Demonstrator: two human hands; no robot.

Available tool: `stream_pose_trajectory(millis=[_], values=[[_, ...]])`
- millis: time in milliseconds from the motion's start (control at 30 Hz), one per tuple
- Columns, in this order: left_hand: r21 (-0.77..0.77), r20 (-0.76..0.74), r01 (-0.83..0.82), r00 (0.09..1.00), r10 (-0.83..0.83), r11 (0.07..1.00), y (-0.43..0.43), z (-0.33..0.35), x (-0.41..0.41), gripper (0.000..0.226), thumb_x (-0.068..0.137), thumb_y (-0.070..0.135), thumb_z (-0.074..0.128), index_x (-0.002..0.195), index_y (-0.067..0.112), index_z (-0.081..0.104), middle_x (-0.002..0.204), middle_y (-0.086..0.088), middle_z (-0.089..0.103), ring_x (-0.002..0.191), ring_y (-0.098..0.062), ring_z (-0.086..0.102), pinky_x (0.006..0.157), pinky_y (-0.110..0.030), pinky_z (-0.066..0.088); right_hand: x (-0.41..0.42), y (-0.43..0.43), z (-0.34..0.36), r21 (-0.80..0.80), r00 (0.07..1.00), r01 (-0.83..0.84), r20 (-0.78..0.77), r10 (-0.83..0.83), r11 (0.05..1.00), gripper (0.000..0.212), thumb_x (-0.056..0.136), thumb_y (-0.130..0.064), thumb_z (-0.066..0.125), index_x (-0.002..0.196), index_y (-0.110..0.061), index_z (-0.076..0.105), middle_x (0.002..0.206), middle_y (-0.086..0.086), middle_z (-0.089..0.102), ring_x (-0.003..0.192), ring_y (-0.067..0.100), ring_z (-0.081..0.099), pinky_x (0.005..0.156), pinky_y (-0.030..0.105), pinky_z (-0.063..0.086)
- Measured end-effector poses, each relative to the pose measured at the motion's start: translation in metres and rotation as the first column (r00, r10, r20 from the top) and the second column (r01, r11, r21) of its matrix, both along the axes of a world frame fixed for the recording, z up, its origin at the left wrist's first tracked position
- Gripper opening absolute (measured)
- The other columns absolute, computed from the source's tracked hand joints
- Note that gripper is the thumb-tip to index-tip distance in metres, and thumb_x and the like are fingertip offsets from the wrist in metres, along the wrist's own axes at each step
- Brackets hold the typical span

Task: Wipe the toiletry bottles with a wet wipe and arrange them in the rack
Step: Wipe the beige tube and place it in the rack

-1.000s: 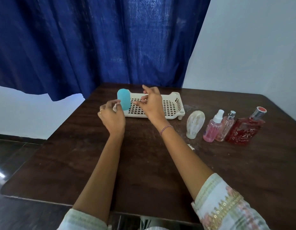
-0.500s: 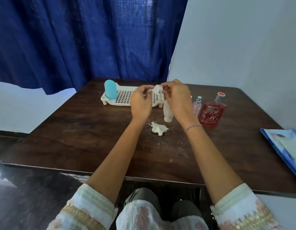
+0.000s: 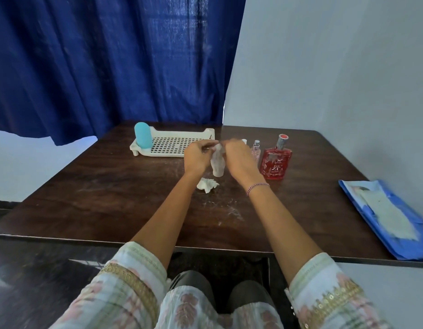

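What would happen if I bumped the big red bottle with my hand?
The red bottle looks like glass, so it may be heavy for its size and could break if it fell. It stands upright on a wide flat base on the table, so a small bump would probably slide it rather than tip it.

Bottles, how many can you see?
4, maybe 5. A turquoise plastic bottle stands in the white rack; a white ribbed bottle between the hands; a small clear spray bottle and red square perfume bottle to the right. The right hand hides something white.
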State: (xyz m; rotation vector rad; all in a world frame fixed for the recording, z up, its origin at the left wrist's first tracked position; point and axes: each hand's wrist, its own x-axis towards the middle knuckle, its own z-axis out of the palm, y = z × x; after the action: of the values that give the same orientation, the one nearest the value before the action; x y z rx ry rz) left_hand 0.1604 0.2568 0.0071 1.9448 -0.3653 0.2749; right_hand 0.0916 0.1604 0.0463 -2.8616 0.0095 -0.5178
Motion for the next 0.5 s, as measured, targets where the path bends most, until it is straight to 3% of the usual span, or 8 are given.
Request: stream_pose_trajectory(millis=[133, 267, 333, 433, 500], values=[[-0.040, 0.013, 0.011, 1.000, -0.010, 0.999, 0.008, 0.003, -0.003, 0.025, 0.088, 0.002, 0.060, 0.109, 0.010, 0.071, 0.111, -0.004, 0.070, 0.103, -0.010, 0.062, 0.084, -0.002, 0.039, 0.003, 0.000, -0.003, 0.095, 0.993, -0.041, 0.110, 0.031, 0.995, 0.029, 0.086, -0.004, 0.056, 0.115, -0.002, 0.063, 0.111, 0.017, 0.061, 0.097, 0.029, 0.061, 0.083, 0.032, 0.050], [-0.067, -0.006, -0.002, 1.000, 0.001, 0.998, 0.022, 0.006, -0.006, 0.025, 0.088, 0.005, 0.061, 0.110, 0.014, 0.070, 0.111, 0.002, 0.068, 0.103, -0.007, 0.059, 0.092, -0.017, 0.044, 0.008, 0.005, -0.008, 0.268, 0.980, -0.079, 0.198, 0.025, 0.960, 0.027, 0.091, -0.004, 0.053, 0.115, -0.006, 0.065, 0.112, 0.014, 0.064, 0.096, 0.023, 0.063, 0.079, 0.016, 0.044], [-0.109, -0.004, -0.019, 1.000, 0.019, 0.994, 0.026, 0.005, -0.004, 0.025, 0.088, 0.006, 0.062, 0.110, 0.015, 0.070, 0.112, 0.001, 0.068, 0.105, -0.008, 0.059, 0.095, -0.021, 0.045, 0.012, 0.005, -0.010, 0.331, 0.978, -0.109, 0.204, 0.042, 0.937, 0.027, 0.091, -0.003, 0.054, 0.115, -0.006, 0.065, 0.114, 0.013, 0.064, 0.096, 0.021, 0.063, 0.082, 0.018, 0.047], [-0.129, 0.021, 0.024, 1.000, -0.022, 0.991, 0.030, 0.000, -0.004, 0.024, 0.088, 0.009, 0.062, 0.110, 0.018, 0.070, 0.110, 0.004, 0.068, 0.099, -0.004, 0.060, 0.083, -0.009, 0.045, 0.017, 0.005, -0.014, 0.357, 0.976, -0.122, 0.212, 0.047, 0.926, 0.026, 0.090, -0.006, 0.057, 0.115, -0.007, 0.066, 0.115, 0.011, 0.065, 0.097, 0.019, 0.063, 0.087, 0.025, 0.050], [-0.156, 0.032, 0.090, 0.996, -0.086, 0.984, 0.036, -0.007, -0.003, 0.022, 0.089, 0.011, 0.062, 0.108, 0.019, 0.069, 0.108, 0.003, 0.068, 0.098, -0.006, 0.061, 0.082, -0.011, 0.047, 0.017, 0.007, -0.020, 0.394, 0.972, -0.141, 0.231, 0.051, 0.908, 0.026, 0.090, -0.006, 0.059, 0.114, -0.008, 0.066, 0.115, 0.010, 0.066, 0.097, 0.018, 0.063, 0.086, 0.022, 0.049]])
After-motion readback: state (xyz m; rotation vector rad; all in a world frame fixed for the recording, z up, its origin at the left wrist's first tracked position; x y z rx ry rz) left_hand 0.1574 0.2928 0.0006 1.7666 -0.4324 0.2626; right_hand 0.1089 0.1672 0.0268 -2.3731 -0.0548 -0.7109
